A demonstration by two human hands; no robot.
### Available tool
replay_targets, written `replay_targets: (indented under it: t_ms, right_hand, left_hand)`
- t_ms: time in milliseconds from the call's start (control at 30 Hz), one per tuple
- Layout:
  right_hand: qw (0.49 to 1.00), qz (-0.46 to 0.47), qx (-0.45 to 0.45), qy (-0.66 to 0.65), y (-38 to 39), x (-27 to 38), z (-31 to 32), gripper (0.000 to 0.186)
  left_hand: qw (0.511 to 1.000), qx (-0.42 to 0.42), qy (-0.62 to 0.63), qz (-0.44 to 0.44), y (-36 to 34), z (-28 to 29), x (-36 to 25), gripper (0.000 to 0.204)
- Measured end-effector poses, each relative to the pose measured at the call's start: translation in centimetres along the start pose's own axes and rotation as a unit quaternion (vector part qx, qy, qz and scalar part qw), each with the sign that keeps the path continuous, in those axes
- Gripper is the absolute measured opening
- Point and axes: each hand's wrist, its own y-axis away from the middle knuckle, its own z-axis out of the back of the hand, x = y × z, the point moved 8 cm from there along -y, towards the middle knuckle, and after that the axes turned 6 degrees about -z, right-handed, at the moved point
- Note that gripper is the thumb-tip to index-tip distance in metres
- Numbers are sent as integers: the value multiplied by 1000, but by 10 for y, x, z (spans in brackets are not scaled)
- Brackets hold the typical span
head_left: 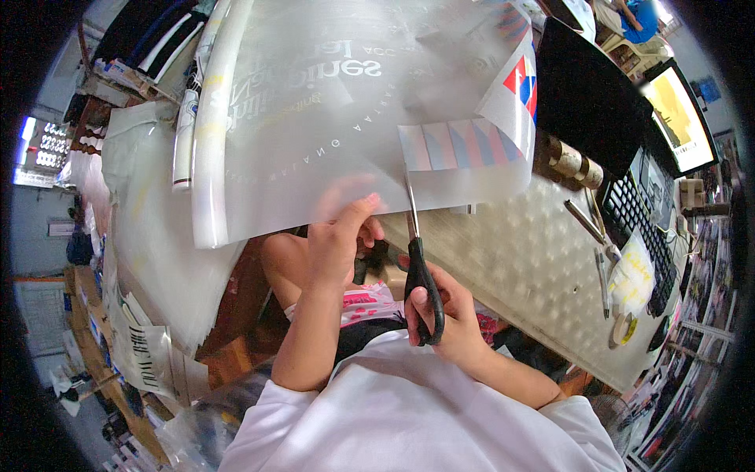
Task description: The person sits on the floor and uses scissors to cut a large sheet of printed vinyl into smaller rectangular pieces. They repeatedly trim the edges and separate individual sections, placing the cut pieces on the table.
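Note:
My right hand (444,307) grips black-handled scissors (422,271), its fingers through the handle loops. The blades point away from me and reach over the near edge of a translucent printed sheet (314,181). Their tips lie by the left end of a strip of pink and blue shapes (460,147). My left hand (346,228) is at the same near edge, left of the scissors, thumb on top and fingers curled below. Some of its fingers are blurred. The sheet's left side is rolled into a tube (214,141), and its right side curls up.
A bumpy pale tabletop (519,252) extends to the right, holding a keyboard (641,228), pens (604,283) and a small plastic packet (631,275). Beyond stands a lit monitor (680,118). Large translucent sheets (157,236) are stacked at left. Another person (638,20) is at the far right.

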Motion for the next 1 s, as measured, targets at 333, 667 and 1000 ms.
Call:
replay_targets:
  t_ms: [333,667,1000]
  right_hand:
    - [999,-13,-34,12,-5,5,3,48]
    - [998,5,-47,39,-32,33,0,44]
    - [997,26,-70,4,-43,35,-5,44]
  left_hand:
    - [997,23,-68,-2,2,-11,-11,38]
    - [994,23,-103,6,1,-4,-8,40]
    - [999,14,8,28,-2,0,0,35]
